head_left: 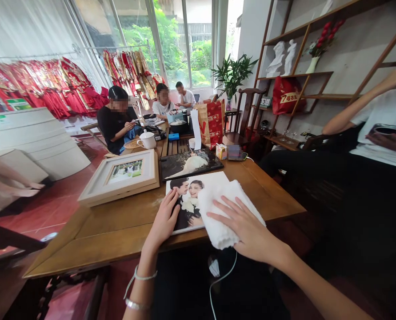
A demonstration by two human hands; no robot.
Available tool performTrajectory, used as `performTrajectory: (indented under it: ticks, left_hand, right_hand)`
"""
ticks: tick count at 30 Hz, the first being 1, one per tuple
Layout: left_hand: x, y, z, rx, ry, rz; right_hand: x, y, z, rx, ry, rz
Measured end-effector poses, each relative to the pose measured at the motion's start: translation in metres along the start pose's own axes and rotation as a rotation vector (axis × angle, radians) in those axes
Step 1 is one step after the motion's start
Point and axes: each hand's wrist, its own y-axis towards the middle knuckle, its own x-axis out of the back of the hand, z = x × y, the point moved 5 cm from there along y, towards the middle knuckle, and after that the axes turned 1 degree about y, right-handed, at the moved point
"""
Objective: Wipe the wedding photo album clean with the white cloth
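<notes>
A white-backed photo panel (190, 224) showing a couple lies near the front edge of the wooden table (124, 222). My left hand (166, 218) rests on the panel's left side with its fingers stretched out. On the right part of the panel is a folded white towel (214, 222), which hides that area and overhangs the panel's right edge. My right hand (242, 222) lies flat on the towel, fingers spread. Just behind the panel, a dark photo panel with a white gown (194, 164) lies flat.
Stacked picture frames (118, 178) lie at the left. Further back are a white lidded mug (146, 139), a paper bag (211, 120), a small box (221, 151) and a phone (236, 152). People sit across the table and at the right. A white cable (222, 276) hangs at my lap.
</notes>
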Motion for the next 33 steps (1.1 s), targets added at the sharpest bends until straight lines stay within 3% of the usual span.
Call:
performTrajectory:
  ticks: [3, 10, 15, 20, 29, 33]
  left_hand:
    - [0.001, 0.0, -0.001, -0.013, -0.004, 0.016]
    - [0.002, -0.001, -0.002, -0.008, -0.016, 0.016]
    - [0.002, -0.002, -0.002, 0.006, -0.014, -0.001]
    - [0.001, -0.002, -0.003, 0.007, -0.024, -0.008]
    - [0.0, -0.002, -0.004, 0.012, -0.026, -0.022]
    - [0.0, -0.002, -0.005, 0.013, -0.022, -0.01]
  right_hand:
    - [0.002, 0.017, -0.017, -0.003, 0.014, -0.008]
    - [0.007, 0.091, -0.071, -0.112, -0.017, -0.034]
    - [0.007, 0.113, -0.085, -0.18, -0.04, -0.055]
    - [0.002, 0.096, -0.071, -0.155, -0.082, -0.082]
    - [-0.005, 0.017, -0.022, -0.053, -0.094, -0.069]
    - [-0.003, 0.007, -0.018, -0.048, -0.064, -0.054]
